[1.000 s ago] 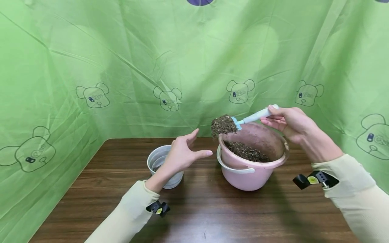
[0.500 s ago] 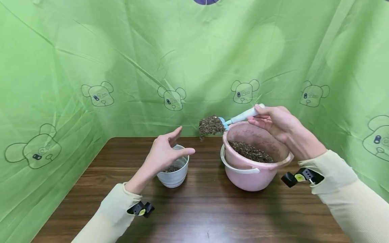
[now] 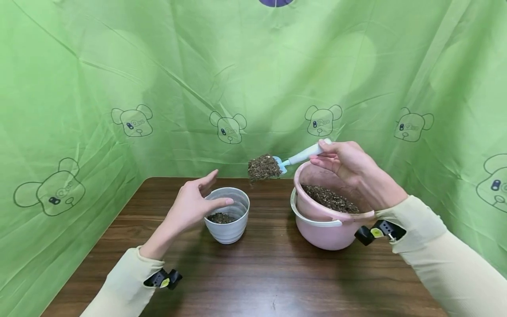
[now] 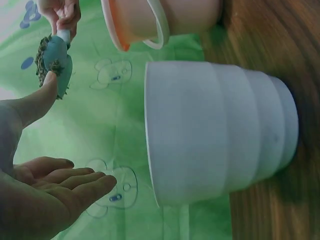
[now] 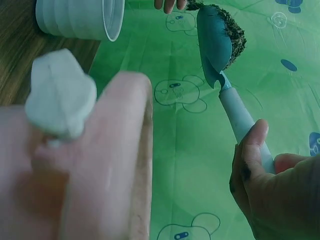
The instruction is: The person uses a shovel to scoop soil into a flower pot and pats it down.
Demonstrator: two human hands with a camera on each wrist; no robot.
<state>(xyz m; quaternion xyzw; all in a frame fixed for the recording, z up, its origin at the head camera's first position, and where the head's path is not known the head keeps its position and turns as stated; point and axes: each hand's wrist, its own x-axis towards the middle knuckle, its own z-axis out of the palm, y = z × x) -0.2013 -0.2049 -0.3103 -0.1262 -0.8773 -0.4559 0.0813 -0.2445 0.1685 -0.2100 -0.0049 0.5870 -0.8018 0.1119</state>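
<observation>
My right hand [image 3: 350, 163] grips the pale handle of a small blue garden trowel [image 5: 215, 42]. Dark potting soil [image 3: 263, 167] is heaped on its blade, held in the air between pot and bucket. My left hand [image 3: 190, 202] is spread, thumb apart from the fingers, at the left rim of a ribbed white flower pot [image 3: 227, 232]; in the left wrist view a gap shows between hand and pot. A little soil [image 3: 221, 218] lies in the pot. Below my right hand stands a pink bucket [image 3: 325, 233], partly filled with soil [image 3: 328, 198].
Pot and bucket stand apart on a dark wooden table [image 3: 253, 281]. The bucket's white handle [image 3: 317, 222] hangs down at its front left. A green cloth with printed bear heads [image 3: 227, 127] encloses the back and sides.
My right hand has carried the loaded trowel leftward, from the bucket's rim toward the pot. My left hand has drawn back left, uncovering the pot's opening.
</observation>
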